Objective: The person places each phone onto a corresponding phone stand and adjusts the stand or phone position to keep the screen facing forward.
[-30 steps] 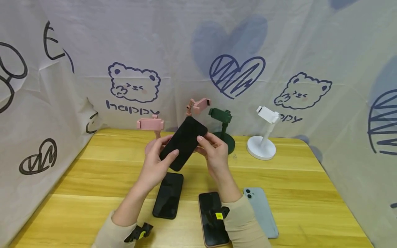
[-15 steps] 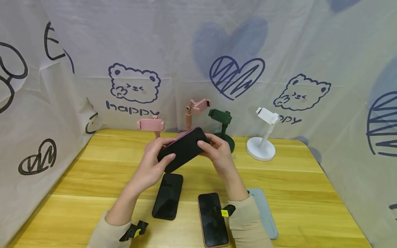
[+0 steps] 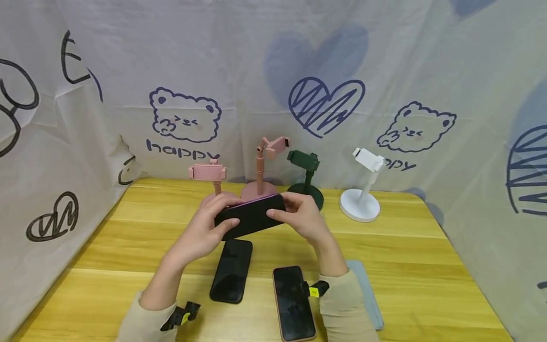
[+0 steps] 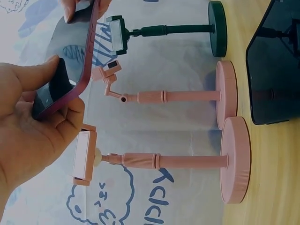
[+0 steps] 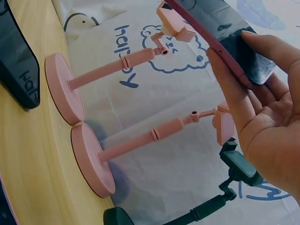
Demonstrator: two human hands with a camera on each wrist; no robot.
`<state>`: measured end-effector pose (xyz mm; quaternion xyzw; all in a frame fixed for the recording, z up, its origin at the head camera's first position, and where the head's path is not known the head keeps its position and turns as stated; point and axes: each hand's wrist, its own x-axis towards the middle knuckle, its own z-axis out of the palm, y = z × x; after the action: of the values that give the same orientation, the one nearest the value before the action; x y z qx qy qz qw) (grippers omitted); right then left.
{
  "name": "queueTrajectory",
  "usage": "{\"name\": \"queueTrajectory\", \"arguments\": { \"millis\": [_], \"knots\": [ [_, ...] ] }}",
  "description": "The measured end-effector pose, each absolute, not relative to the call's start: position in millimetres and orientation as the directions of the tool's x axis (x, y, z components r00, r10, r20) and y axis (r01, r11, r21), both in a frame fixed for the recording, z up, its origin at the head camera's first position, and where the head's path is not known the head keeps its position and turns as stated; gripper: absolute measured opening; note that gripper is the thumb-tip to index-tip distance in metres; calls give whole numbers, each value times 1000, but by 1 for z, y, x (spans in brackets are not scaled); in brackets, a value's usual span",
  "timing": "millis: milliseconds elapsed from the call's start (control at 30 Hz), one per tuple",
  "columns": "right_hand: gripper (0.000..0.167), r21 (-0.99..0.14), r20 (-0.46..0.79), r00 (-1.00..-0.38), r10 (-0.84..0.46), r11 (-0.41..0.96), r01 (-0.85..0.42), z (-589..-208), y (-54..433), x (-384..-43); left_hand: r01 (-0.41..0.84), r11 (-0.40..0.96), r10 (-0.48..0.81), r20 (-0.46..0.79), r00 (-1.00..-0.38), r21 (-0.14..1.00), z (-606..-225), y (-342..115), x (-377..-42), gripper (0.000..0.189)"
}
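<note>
Since the held phone [image 3: 254, 217] looks stiff and slick, edge grip suits; left hand [image 3: 206, 229] and right hand [image 3: 306, 217] pinch opposite ends.

Worktop [image 3: 141, 228]: yellow, wood-grained. Backdrop [image 3: 243, 47]: pale creased fabric, behind and at both sides. Motifs, rear: two outlined bear faces [image 3: 185, 116], each with lettering [image 3: 181, 150] beneath; scribbled outline heart [image 3: 326, 105], dark blue; larger solid heart [image 3: 295, 52], soft blue, above.
</note>
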<state>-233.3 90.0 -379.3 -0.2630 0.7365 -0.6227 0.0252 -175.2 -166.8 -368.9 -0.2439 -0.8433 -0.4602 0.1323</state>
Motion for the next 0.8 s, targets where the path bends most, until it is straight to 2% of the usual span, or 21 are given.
{"name": "queueTrajectory", "arguments": {
  "millis": [267, 333, 433, 533, 600, 700, 800],
  "knots": [
    [19, -939, 330, -889, -318, -16, -344, -381, 86, -233, 389, 439, 53, 408, -911, 810, -368, -163, -173, 46],
    [21, -945, 326, -895, -303, -77, -318, -382, 83, -232, 368, 407, -1, 403, -915, 836, -368, -161, -173, 50],
    [19, -943, 318, -908, -271, -186, -275, -385, 78, -231, 349, 279, -50, 376, -925, 895, -369, -156, -172, 56],
    [15, -923, 309, -923, -230, -305, -233, -386, 70, -231, 339, 113, -60, 347, -936, 934, -370, -151, -172, 54],
    [19, -902, 301, -930, -209, -379, -207, -387, 65, -230, 336, 23, -50, 336, -940, 942, -370, -148, -172, 53],
    [25, -875, 296, -936, -190, -448, -186, -386, 58, -228, 338, -24, -35, 337, -941, 941, -371, -145, -174, 55],
    [24, -870, 286, -941, -181, -460, -176, -386, 54, -227, 336, -29, -37, 335, -941, 941, -372, -144, -175, 57]
  ]
}}
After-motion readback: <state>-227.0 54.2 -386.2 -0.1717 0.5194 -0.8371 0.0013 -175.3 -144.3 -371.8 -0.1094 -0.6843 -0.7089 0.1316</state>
